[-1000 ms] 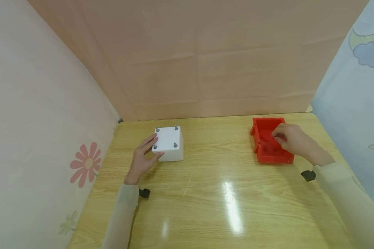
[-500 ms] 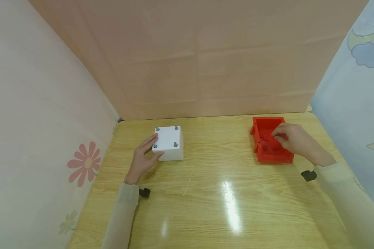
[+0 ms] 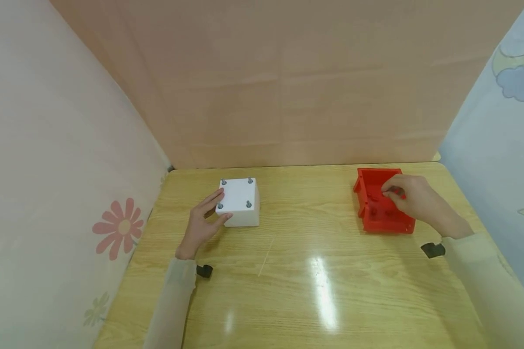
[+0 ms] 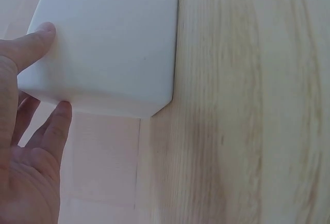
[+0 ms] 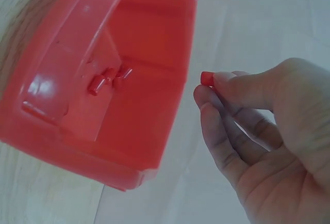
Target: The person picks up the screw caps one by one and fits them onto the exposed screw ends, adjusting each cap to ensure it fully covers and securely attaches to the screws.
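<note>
In the head view my left hand (image 3: 201,225) grips the near left corner of a white box (image 3: 237,195), thumb on its front side and fingers at its left edge. Metal bolts (image 3: 249,204) stick up from the corners of the box's top. On the right, my right hand (image 3: 412,196) is over a red plastic bin (image 3: 388,226). Between thumb and index finger it pinches a small red cylindrical piece (image 5: 207,78), best seen in the right wrist view. Similar small red pieces (image 5: 97,84) lie inside the bin. The left wrist view shows the box's plain side under my thumb.
Both box and bin stand on a wood-grain table (image 3: 297,271). A tan sheet (image 3: 288,97) hangs along the back edge, with patterned cloth walls (image 3: 61,145) left and right. A black strap end (image 3: 433,250) hangs from the right wrist, another (image 3: 204,271) from the left.
The head view has shifted slightly. Left hand keeps its grip on the white box, and the right hand stays over the red bin with its fingers pinched.
</note>
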The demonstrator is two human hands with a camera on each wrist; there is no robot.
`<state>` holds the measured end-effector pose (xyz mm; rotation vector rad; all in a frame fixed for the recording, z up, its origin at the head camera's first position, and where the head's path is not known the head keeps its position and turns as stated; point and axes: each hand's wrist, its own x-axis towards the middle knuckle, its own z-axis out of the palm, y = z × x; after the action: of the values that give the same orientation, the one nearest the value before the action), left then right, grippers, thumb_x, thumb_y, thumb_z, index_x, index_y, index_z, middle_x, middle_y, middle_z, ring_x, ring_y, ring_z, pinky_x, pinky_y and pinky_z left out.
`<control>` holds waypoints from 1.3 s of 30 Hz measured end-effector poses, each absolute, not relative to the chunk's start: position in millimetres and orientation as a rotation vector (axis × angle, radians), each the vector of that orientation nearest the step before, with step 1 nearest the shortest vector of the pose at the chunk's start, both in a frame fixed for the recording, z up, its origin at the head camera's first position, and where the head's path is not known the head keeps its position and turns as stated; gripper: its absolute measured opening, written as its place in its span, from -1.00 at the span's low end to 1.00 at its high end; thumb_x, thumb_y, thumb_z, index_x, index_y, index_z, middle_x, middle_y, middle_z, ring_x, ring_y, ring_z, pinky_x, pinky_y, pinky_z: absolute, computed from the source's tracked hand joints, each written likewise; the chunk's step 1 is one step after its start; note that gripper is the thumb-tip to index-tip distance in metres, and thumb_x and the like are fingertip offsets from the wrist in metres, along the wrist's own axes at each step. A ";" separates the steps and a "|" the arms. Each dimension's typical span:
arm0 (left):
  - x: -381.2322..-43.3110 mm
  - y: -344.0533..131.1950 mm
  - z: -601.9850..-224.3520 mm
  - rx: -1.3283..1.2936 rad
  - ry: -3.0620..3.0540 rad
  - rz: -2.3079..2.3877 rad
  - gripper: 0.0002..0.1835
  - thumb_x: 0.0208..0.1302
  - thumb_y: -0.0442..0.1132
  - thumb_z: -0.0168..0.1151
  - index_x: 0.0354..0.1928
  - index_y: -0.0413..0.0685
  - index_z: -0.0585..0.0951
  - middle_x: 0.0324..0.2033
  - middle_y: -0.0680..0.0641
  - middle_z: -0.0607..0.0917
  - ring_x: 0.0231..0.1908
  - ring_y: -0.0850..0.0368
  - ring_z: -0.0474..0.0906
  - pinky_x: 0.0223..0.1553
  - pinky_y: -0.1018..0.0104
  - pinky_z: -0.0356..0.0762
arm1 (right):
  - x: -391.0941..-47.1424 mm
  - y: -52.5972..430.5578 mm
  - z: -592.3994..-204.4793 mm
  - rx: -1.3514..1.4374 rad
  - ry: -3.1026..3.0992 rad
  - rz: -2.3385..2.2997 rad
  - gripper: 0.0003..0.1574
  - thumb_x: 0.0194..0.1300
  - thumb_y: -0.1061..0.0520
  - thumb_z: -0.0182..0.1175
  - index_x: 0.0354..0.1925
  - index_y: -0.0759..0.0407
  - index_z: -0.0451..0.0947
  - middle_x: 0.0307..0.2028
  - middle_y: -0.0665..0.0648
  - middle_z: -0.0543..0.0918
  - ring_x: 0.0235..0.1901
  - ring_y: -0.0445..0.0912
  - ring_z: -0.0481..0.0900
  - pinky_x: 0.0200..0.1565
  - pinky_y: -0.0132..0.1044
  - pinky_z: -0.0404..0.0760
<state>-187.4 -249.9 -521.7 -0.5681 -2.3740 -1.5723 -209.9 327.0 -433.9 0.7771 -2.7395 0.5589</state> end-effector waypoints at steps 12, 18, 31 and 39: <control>-186.2 -251.4 -522.3 -0.577 -2.398 -1.534 -0.29 0.30 -0.40 0.53 0.48 -0.18 0.51 0.55 -0.11 0.46 0.50 -0.17 0.41 0.31 0.45 0.53 | -208.7 321.6 -430.2 0.814 -2.639 0.585 -0.63 -0.01 0.53 0.57 -0.29 0.18 0.77 -0.35 0.03 0.76 -0.43 -0.09 0.66 -0.36 -0.37 0.71; -188.6 -251.2 -524.3 -0.612 -2.366 -1.506 -0.29 0.24 -0.49 0.54 0.44 -0.29 0.53 0.52 -0.22 0.48 0.46 -0.26 0.44 0.27 0.45 0.56 | -209.2 317.5 -427.5 0.838 -2.598 0.594 -0.62 -0.03 0.54 0.57 -0.31 0.17 0.77 -0.34 0.03 0.78 -0.45 -0.11 0.68 -0.32 -0.65 0.58; -190.2 -251.7 -526.0 -0.673 -2.316 -1.504 -0.28 0.20 -0.56 0.53 0.42 -0.32 0.54 0.50 -0.27 0.49 0.41 -0.31 0.48 0.24 0.45 0.57 | -208.7 306.3 -422.5 0.883 -2.570 0.596 -0.62 -0.03 0.55 0.56 -0.30 0.18 0.77 -0.34 0.06 0.78 -0.44 -0.12 0.67 -0.36 -0.45 0.71; -190.5 -251.3 -524.3 -0.665 -2.324 -1.516 -0.29 0.22 -0.52 0.54 0.43 -0.30 0.54 0.50 -0.25 0.49 0.41 -0.29 0.47 0.24 0.43 0.58 | -209.6 301.2 -420.6 0.889 -2.570 0.595 -0.62 -0.01 0.53 0.57 -0.28 0.17 0.77 -0.31 0.05 0.78 -0.42 -0.13 0.67 -0.35 -0.35 0.75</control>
<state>-190.5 -251.3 -524.3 -0.6650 -2.3239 -1.5158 -209.6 301.2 -420.6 0.8888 -2.5705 0.5954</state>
